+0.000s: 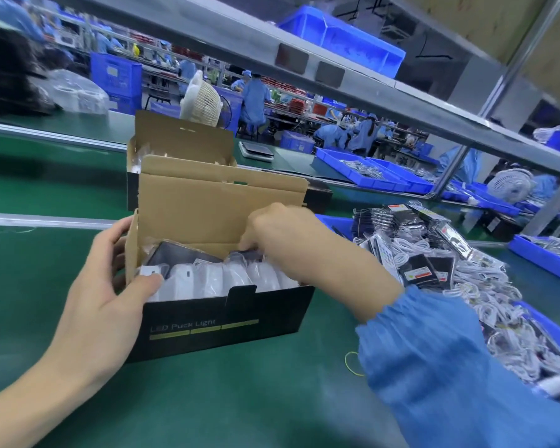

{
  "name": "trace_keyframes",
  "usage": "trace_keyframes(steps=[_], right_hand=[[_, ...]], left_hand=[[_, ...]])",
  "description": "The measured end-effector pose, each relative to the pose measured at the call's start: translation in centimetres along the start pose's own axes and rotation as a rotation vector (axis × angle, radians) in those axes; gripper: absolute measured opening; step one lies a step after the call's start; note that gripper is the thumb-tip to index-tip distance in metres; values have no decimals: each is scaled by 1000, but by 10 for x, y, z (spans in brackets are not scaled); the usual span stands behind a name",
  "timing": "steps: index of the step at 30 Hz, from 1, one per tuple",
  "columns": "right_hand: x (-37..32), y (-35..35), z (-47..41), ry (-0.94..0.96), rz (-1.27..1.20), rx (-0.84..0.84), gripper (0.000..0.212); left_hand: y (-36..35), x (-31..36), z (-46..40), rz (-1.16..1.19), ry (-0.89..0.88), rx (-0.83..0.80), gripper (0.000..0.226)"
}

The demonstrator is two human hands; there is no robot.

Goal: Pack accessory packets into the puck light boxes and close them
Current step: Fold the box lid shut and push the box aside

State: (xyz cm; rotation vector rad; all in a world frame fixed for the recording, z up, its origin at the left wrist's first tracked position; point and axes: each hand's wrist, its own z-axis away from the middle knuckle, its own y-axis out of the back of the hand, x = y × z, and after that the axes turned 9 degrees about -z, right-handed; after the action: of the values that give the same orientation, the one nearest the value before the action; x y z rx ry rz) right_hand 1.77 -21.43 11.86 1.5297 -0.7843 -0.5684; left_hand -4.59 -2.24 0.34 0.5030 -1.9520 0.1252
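A black box printed "LED Puck Light" (220, 328) stands open on the green mat, its brown lid flap (207, 205) upright. Several white bagged puck lights (207, 279) fill it. My left hand (107, 286) grips the box's left end, thumb over the front rim. My right hand (282, 234) reaches into the back right of the box, fingers closed on a dark accessory packet (243, 255) that lies on top of the lights. A second dark packet (172, 253) rests at the back left inside the box.
Another open box (181, 150) stands just behind. To the right, a blue tray (543, 321) holds a heap of accessory packets (434, 260) with white cables. More blue trays (369, 169) sit further back. A metal shelf (337, 79) runs overhead. A yellow rubber band (351, 363) lies on the mat.
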Motion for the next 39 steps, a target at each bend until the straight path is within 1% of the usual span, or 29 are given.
trace_keyframes(steps=[1, 2, 5, 8, 10, 11, 13, 14, 15, 16, 18, 19, 21, 23, 24, 25, 26, 27, 28, 29, 30, 31, 32, 33, 34, 35, 36, 38, 39], right_hand=[[-2, 3, 4, -5, 119, 50, 25], [-2, 5, 6, -29, 168, 59, 17], [-1, -2, 7, -99, 214, -36, 23], [7, -10, -3, -148, 127, -117, 27], [6, -9, -6, -187, 79, -212, 33], [5, -7, -7, -192, 78, -260, 32], [-1, -1, -8, -143, 63, -299, 32], [-6, 3, -9, -90, 42, -262, 35], [-11, 5, -13, -47, -20, -186, 35], [-19, 4, -16, 4, -101, -84, 30], [-41, -5, -24, 97, -138, 51, 18], [-51, -12, -26, 125, -123, 57, 24], [-60, -22, -23, 158, -174, -32, 34], [-46, -17, -11, 217, -390, -122, 36], [-32, -7, 1, 253, -485, -95, 33], [-13, 6, 13, 258, -586, 38, 28], [12, 18, 24, 214, -709, 262, 22], [42, 29, 35, 116, -833, 501, 17], [76, 35, 44, -24, -869, 718, 16], [113, 38, 53, -199, -782, 838, 16], [148, 34, 61, -399, -582, 777, 17], [180, 22, 72, -573, -374, 553, 20], [206, 3, 84, -685, -210, 279, 27], [227, -19, 96, -754, -105, 45, 36], [239, -38, 107, -807, -50, -92, 43], [247, -52, 114, -839, -20, -120, 45], [253, -60, 117, -848, -8, -66, 44], [255, -63, 110, -832, -40, 92, 29], [252, -62, 108, -827, -54, 171, 20]], left_hand=[[0, 0, -1, 7, 2, -9, 62], [0, 1, -1, 11, 7, -14, 61], [0, 0, -1, 24, 4, -28, 59], [-1, -1, -2, 32, -2, -20, 59], [-2, -3, -3, 36, -9, -16, 59], [-2, -5, -3, 36, -17, -8, 59], [-2, -11, -3, 43, -33, 16, 60], [-1, -14, -3, 50, -43, 25, 61], [-1, -21, -6, 53, -58, 30, 62], [-1, -29, -8, 53, -73, 30, 63], [0, -46, -15, 56, -94, 24, 66], [1, -54, -19, 48, -104, 18, 68], [4, -69, -24, -13, -114, 17, 71], [10, -83, -27, -51, -112, 15, 71], [11, -86, -27, -70, -110, 15, 72], [11, -86, -28, -89, -110, 10, 74], [10, -83, -27, -91, -117, 7, 74], [9, -78, -25, -77, -131, 3, 73], [7, -71, -21, -60, -140, -4, 71], [5, -61, -17, -41, -147, -18, 69], [2, -52, -13, -24, -154, -35, 67], [1, -45, -9, -1, -158, -51, 66], [0, -38, -7, 22, -151, -64, 63], [-1, -33, -5, 42, -138, -78, 60], [-1, -29, -4, 55, -129, -89, 57], [-1, -27, -3, 62, -129, -98, 55], [-1, -25, -1, 69, -131, -104, 56], [1, -21, -2, 74, -152, -136, 57], [3, -19, -5, 62, -169, -190, 59]])
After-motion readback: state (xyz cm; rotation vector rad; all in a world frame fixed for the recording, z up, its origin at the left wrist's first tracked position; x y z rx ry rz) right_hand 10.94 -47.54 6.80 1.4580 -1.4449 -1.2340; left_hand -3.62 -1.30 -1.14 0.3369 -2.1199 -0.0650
